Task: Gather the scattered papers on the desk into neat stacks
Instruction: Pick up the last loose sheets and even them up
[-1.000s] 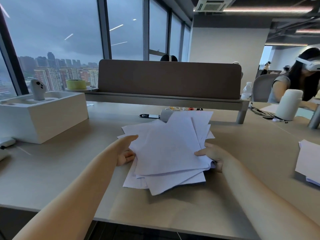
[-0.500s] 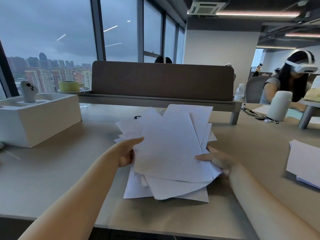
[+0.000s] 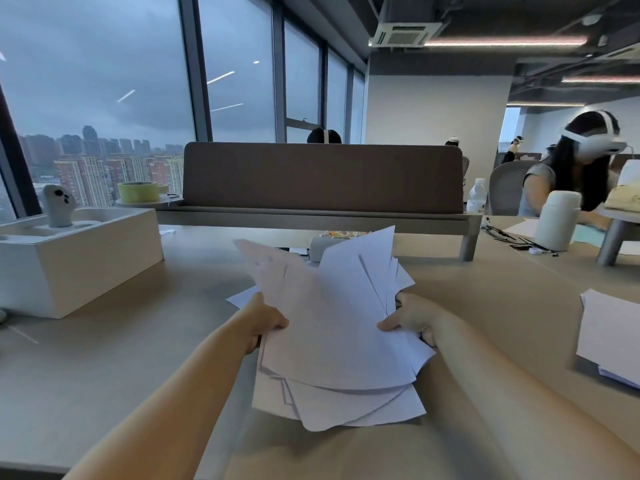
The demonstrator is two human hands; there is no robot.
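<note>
left: a controller is stood upright in a white box | back: a tape roll is set beside a brown divider | right: a water bottle and a white flask are seen near a person in a headset

VIEW head: worn on the person's head, wide-angle | FACING: forward and down over the desk, toward the divider panel and windows | RANGE: near; the left hand, right hand and gripped papers are framed at centre, beyond both forearms | SHARED: single view, edges are bowed by the lens
</note>
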